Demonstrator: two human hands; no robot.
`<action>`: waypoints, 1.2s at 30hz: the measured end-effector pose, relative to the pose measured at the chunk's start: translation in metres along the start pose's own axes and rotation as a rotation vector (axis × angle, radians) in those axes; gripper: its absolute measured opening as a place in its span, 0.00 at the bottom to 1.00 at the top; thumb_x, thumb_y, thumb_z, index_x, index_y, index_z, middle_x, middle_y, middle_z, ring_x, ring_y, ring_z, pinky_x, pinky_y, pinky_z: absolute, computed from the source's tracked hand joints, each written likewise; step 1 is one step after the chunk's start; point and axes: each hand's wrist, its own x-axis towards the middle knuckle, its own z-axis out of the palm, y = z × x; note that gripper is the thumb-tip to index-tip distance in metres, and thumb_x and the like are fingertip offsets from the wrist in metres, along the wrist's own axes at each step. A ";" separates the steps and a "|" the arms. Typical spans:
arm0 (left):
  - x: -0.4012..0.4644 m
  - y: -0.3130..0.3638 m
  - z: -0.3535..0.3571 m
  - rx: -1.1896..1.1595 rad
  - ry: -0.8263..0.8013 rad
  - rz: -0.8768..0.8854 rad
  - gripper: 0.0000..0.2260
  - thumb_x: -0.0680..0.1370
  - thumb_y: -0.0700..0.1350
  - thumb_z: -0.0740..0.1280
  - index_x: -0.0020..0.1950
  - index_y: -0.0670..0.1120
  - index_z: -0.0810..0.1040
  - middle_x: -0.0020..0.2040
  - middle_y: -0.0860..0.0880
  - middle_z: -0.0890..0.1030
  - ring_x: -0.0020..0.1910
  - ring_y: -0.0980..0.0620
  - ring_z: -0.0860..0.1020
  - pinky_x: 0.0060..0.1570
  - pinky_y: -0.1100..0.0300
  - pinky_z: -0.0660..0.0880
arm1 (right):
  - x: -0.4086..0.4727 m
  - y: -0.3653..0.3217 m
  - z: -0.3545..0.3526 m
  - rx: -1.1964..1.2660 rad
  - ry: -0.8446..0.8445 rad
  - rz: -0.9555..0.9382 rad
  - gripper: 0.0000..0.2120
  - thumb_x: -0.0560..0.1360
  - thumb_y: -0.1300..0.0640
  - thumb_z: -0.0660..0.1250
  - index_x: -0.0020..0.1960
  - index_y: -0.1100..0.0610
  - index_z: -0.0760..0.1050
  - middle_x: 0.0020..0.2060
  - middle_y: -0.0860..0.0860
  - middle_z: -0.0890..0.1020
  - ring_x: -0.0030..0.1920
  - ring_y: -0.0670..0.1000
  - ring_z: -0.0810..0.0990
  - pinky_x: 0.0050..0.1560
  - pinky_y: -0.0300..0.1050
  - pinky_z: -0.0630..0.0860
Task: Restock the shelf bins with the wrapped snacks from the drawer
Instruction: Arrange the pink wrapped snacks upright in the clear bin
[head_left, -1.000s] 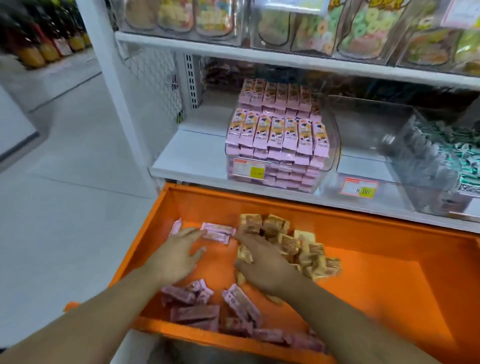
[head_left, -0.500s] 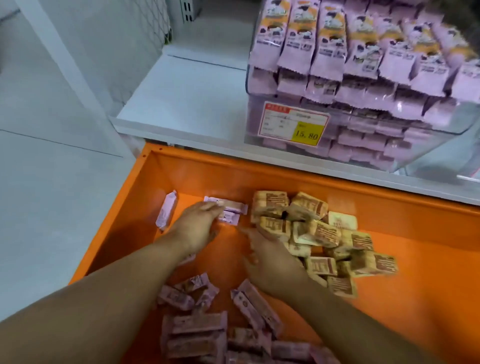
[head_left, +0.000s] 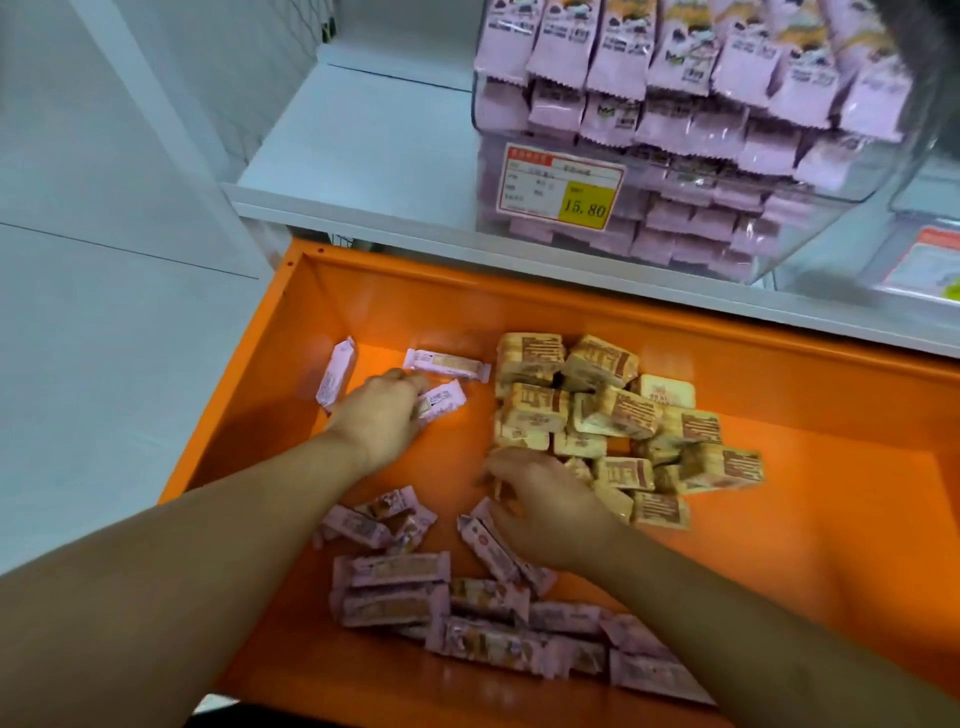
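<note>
An open orange drawer (head_left: 831, 415) holds a pile of tan wrapped snacks (head_left: 613, 415) in the middle and several pink wrapped snacks (head_left: 467, 613) along its near side. My left hand (head_left: 379, 421) is at the drawer's far left, its fingers curled round one pink snack (head_left: 444, 400). Two more pink snacks (head_left: 447, 364) lie close by. My right hand (head_left: 545, 504) is curled at the near-left edge of the tan pile, its fingers closed over a tan snack that is mostly hidden. Above, a clear shelf bin (head_left: 675, 208) is stacked with pink packs.
The white shelf (head_left: 374, 145) runs above the drawer, bare to the left of the bin. A price tag (head_left: 561, 187) reading 15.80 is on the bin's front. Part of a second clear bin (head_left: 924, 249) shows at the right edge. Grey floor lies left.
My view has dropped closer to the drawer. My left hand has closed on a pink snack at the far left. My right hand has pulled back from the tan pile and curled its fingers.
</note>
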 end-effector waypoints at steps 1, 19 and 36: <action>-0.005 0.001 -0.002 -0.032 0.001 -0.018 0.09 0.81 0.47 0.70 0.56 0.51 0.71 0.54 0.45 0.79 0.53 0.40 0.79 0.44 0.52 0.73 | 0.001 0.002 0.005 -0.048 -0.063 0.004 0.16 0.80 0.55 0.65 0.66 0.47 0.77 0.62 0.45 0.78 0.58 0.48 0.77 0.57 0.50 0.79; -0.041 0.036 -0.021 -0.391 -0.213 -0.061 0.11 0.79 0.47 0.74 0.59 0.52 0.76 0.51 0.50 0.82 0.48 0.49 0.82 0.44 0.57 0.79 | -0.025 0.026 0.024 -0.061 -0.248 -0.066 0.31 0.74 0.61 0.74 0.73 0.44 0.69 0.72 0.46 0.67 0.68 0.53 0.72 0.59 0.48 0.75; -0.147 0.168 -0.197 -0.811 -0.143 0.093 0.14 0.82 0.41 0.70 0.68 0.44 0.81 0.63 0.40 0.83 0.62 0.39 0.82 0.67 0.40 0.76 | -0.163 -0.099 -0.197 0.623 0.338 0.042 0.37 0.71 0.68 0.80 0.72 0.40 0.73 0.57 0.50 0.84 0.53 0.51 0.85 0.50 0.51 0.85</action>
